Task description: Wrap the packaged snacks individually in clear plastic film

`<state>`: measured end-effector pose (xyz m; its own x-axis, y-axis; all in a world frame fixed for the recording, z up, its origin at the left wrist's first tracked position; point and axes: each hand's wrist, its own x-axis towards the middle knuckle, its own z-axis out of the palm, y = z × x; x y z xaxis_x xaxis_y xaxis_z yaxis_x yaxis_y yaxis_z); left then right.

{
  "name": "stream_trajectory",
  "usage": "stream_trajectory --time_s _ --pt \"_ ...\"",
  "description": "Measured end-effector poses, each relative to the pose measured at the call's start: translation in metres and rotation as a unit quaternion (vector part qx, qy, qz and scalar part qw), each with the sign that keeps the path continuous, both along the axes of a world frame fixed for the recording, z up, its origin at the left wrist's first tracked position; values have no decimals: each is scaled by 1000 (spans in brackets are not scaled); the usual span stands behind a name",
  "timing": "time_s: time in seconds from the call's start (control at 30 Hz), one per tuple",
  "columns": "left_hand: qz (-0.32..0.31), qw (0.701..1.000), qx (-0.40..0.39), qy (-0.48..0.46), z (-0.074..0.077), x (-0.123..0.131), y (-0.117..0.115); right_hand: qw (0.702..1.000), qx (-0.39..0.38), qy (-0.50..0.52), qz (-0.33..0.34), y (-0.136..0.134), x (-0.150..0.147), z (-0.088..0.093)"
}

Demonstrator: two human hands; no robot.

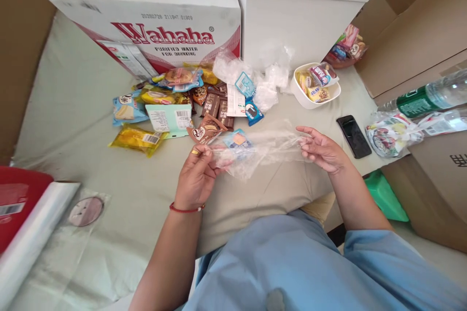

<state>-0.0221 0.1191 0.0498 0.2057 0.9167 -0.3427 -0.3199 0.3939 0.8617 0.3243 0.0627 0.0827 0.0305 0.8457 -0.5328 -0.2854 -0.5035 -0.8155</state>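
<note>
The left hand [197, 172] and the right hand [323, 149] have their fingers clamped on the ends of a clear plastic bag [262, 148], seemingly to keep it taut above the surface [73, 121], near the snack packets [171, 102].

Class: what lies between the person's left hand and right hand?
In the head view, a clear plastic bag spans the gap from left hand to right hand, a small blue packet showing through it.

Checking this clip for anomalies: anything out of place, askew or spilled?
Nothing looks spilled or damaged. The snack packets lie in an unsorted heap before the Wahaha carton, and a water bottle lies on its side at the right. The left hand and right hand stretch a clear plastic bag.
</note>
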Motion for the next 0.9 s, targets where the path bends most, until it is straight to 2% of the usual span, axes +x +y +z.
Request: stream_trajectory --time_s 0.13,0.23,0.37,0.53,0.63,0.8,0.87,0.9 --pt "-51 994 -71 71 -6 -1 0 998 -7 -59 13 0 4 2" --pt "-66 991 -61 94 -9 -1 1 998 -2 -67 16 -1 7 4" --pt "-7 993 -13 116 -10 2 1 998 -5 -56 18 -4 7 5" --pt "-23 986 48 159 -19 6 -3 999 0 -30 45 -5 -5 5" --pt "50 976 92 193 -23 7 -3 998 1 -20 64 -6 -7 8" --pt "157 976 131 77 -15 4 3 992 -3 -15 124 -13 9 14" --pt "149 984 100 21 -10 1 4 988 7 -17 151 -16 17 16" --pt "123 990 72 4 -8 -1 5 987 13 -22 159 -18 20 17"
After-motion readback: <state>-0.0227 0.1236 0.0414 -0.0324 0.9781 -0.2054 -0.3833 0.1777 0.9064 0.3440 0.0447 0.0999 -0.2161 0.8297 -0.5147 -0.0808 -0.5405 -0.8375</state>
